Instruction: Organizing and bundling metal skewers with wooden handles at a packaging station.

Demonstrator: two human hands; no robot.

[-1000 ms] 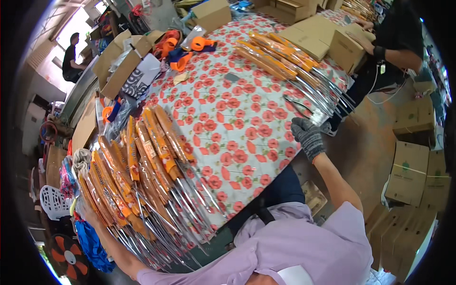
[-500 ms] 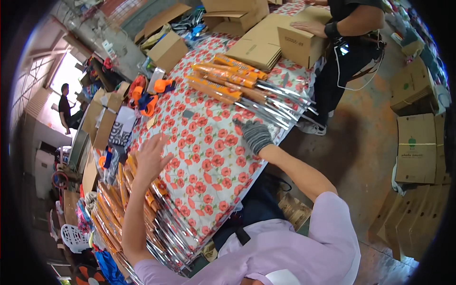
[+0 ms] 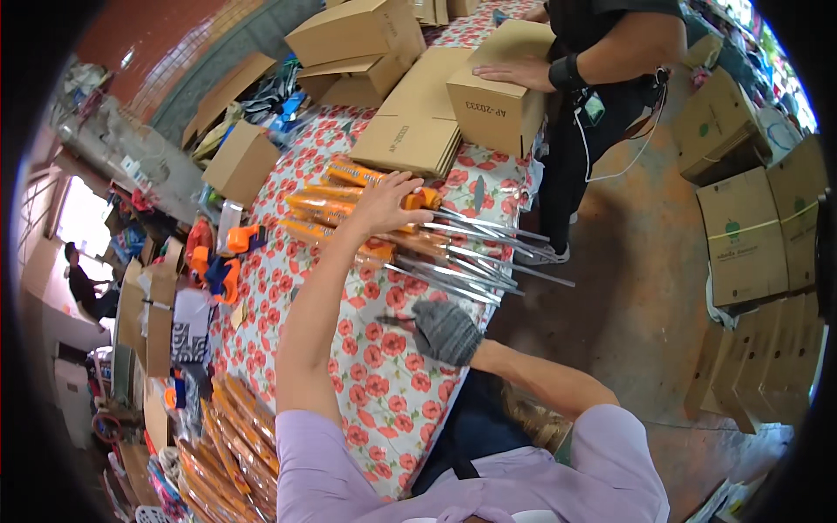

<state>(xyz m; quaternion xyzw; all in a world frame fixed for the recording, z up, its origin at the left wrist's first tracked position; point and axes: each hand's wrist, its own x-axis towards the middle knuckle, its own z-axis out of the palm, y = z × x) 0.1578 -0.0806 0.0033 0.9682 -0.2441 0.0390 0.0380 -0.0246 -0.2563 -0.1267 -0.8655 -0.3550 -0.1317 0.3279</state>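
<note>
My bare left hand [image 3: 388, 206] is stretched over a pile of orange-wrapped packages [image 3: 336, 207] with long silver rods [image 3: 475, 240] sticking out to the right. Its fingers are spread and lie on or just above the wrappers; the exact contact is unclear. Nearer to me, my right hand [image 3: 446, 335], in a grey knitted glove, is low over the flowered tablecloth [image 3: 375, 383]. Its fingers look curled, and a slim dark thing [image 3: 398, 322] pokes out to the left, too blurred to name. More orange-wrapped packages [image 3: 231, 444] lie at the lower left.
Flat stacked cartons [image 3: 408, 144] lie beyond the pile. A co-worker in dark clothes rests a hand [image 3: 516, 75] on a closed carton [image 3: 497, 109]. Open boxes [image 3: 357, 44] stand at the back, and orange and blue straps [image 3: 222, 272] lie at left. Tied cartons [image 3: 745, 235] stand at right.
My left hand has moved from beside the near packages, far and right, onto the farther pile. My right hand has drawn back from the rods. The view has shifted.
</note>
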